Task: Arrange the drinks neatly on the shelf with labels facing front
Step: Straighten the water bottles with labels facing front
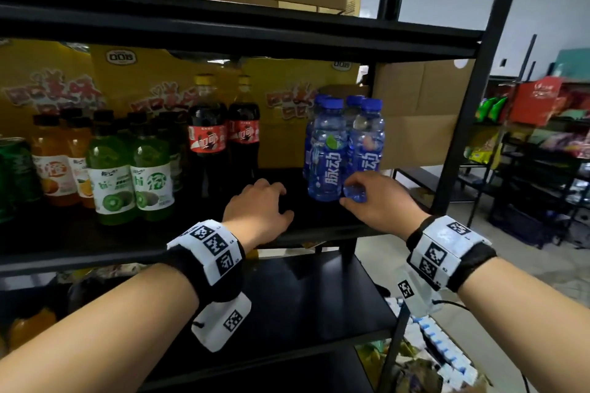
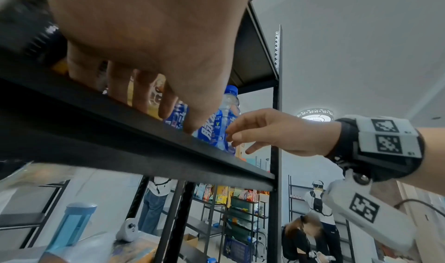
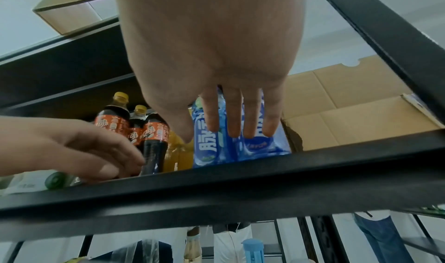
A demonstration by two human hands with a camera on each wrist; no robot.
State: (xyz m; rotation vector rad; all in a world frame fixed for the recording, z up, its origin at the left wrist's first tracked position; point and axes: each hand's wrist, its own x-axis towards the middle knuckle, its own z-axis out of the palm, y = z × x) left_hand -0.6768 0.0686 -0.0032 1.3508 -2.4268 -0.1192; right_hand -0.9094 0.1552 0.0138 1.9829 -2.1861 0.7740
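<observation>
Head view. Found the left hand [image 1: 258,210] at 6 o'clock of 2 cola bottles [image 1: 207,137], palm down over the bare board of the shelf [image 1: 79,257], fingers loosely curled and holding nothing. Found the right hand [image 1: 380,198] at 3 o'clock of it, thumb and fingertips set against the base of the front right blue bottle [image 1: 365,150], fingers only slightly bent, no firm grip visible. Saw that bottle upright, white lettering to the front, touching a second blue bottle [image 1: 327,156] at its 9 o'clock, with more blue caps behind. Saw 2 green kiwi bottles [image 1: 108,175] at 9 o'clock of the cola, then orange bottles [image 1: 52,166]. Noted yellow cartons [image 1: 153,80] along the back and a brown carton [image 1: 421,112] at 3 o'clock of the blue group.

Left wrist view. Looked up past the left hand [image 2: 156,38], fingers hanging relaxed above the shelf edge [image 2: 144,143], nothing in them. Caught the right hand [image 2: 277,132] at 3 o'clock, fingertips spread and touching the low part of the blue bottle [image 2: 216,132].

Right wrist view. Showed the right hand [image 3: 211,48] with 4 fingers [image 3: 250,114] nearly straight across the blue bottles [image 3: 209,143]. Placed the cola bottles [image 3: 154,139] at 9 o'clock, the left hand [image 3: 72,145] further at 9 o'clock, fingers loosely bent and holding nothing.
</observation>
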